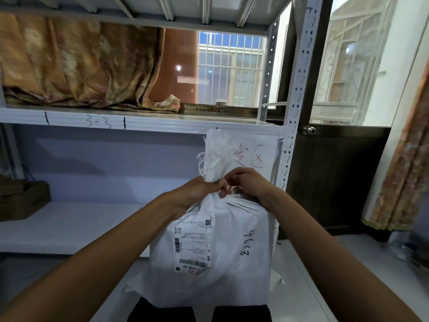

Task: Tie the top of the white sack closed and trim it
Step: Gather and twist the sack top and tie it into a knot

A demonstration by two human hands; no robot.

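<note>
White woven sack (232,252) stands upright in front of you, before the right post of the shelf (139,122), with its lower edge meeting your dark trousers (162,310). What it rests on is hidden. Your left grip (202,189) is closed round the gathered neck, fingers wrapped tight from the left side. Your right grip (249,182) sits just beside it on the right, fingers curled in and pinching the same neck, fingertips touching those of the left. Above both grips the frayed top (216,156) sticks up loose, with threads hanging off its left edge. A shipping label (192,245) faces you on the sack's front, with black handwritten digits (246,244) to its right. Behind the frayed top, a paper sign (255,156) with red writing hangs from the shelf's edge.
</note>
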